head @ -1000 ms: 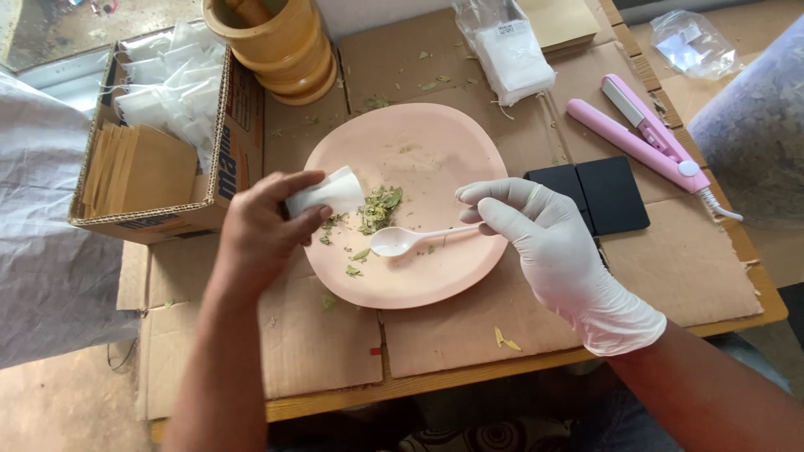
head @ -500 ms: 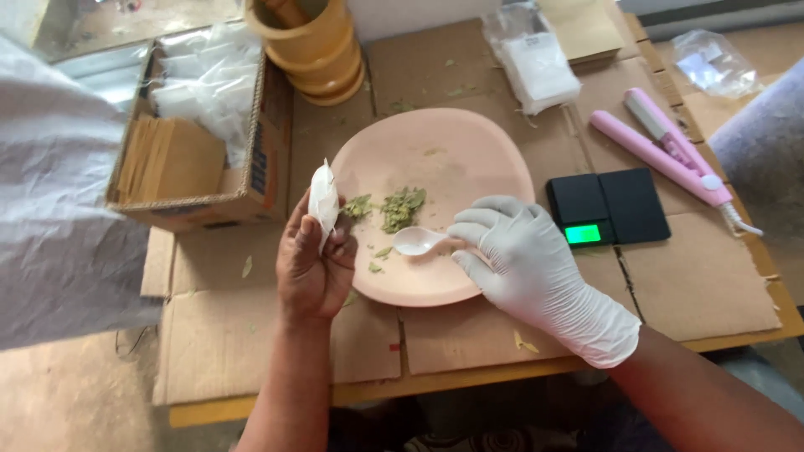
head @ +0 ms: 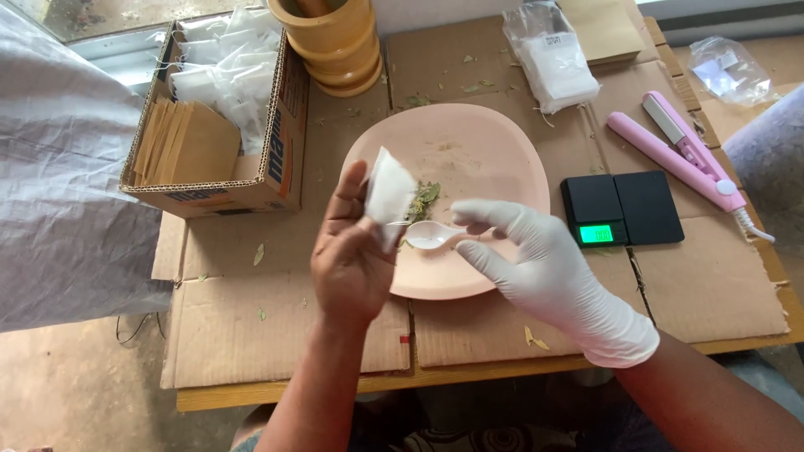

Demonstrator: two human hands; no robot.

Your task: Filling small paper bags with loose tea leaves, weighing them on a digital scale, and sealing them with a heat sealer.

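- Left hand point(head: 352, 264), bare, raised over the near left edge of the pink plate point(head: 486, 159); fingers pinched on a small white sachet point(head: 388, 194), held upright with its open side toward the plate.
- Right hand point(head: 536, 264), in a white glove, fingers closed on the handle of a white plastic spoon point(head: 429, 236); spoon bowl sits just beside the sachet's lower edge, over the plate.
- Small heap of green dried herb point(head: 424, 197) on the plate, right beside the sachet.
- Plate rests on a desk point(head: 285, 335) covered in cardboard, loose herb flecks scattered about.
- Black pocket scale point(head: 621, 209) right of the plate, green display lit.
- Pink heat sealer point(head: 678, 151) beyond the scale.
- Cardboard box point(head: 213, 125) at left, holding brown envelopes and clear bags.
- Yellow mortar point(head: 335, 42) at the far edge; bag of white sachets point(head: 553, 63) near it.
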